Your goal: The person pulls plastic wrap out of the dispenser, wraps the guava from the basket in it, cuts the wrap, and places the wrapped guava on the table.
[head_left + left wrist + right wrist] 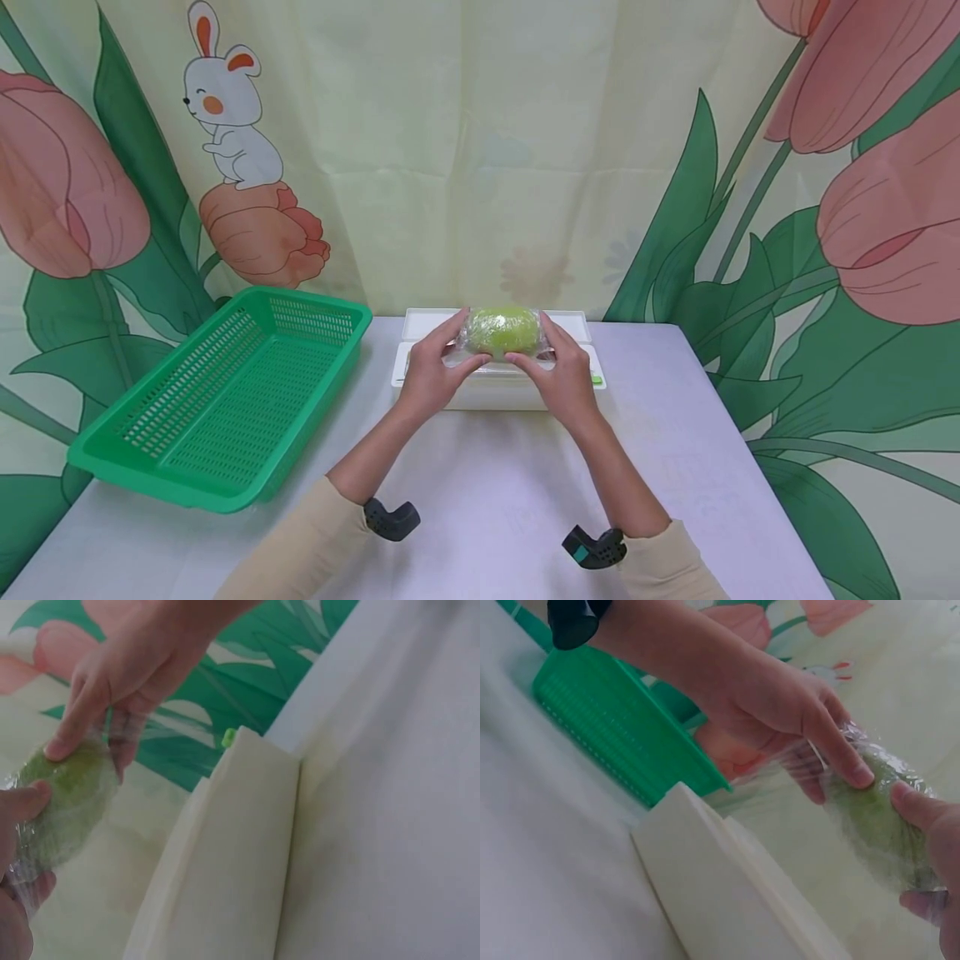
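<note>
Both hands hold a green oval fruit (504,332) wrapped in clear cling film. My left hand (435,367) grips its left end and my right hand (561,371) its right end. The thumbs press on the near side, close together at the middle, while the other fingers curl behind. In the right wrist view, the wrapped fruit (877,817) has shiny, creased film over it. Below and behind the hands stands a long white box (495,398), its lid (427,322) raised at the back. A small green piece (597,380) shows at the box's right end.
A large green plastic basket (247,400) with perforated sides stands on the left of the table. White cloth (487,500) covers the table. A curtain (420,100) printed with tulips and a rabbit hangs right behind it.
</note>
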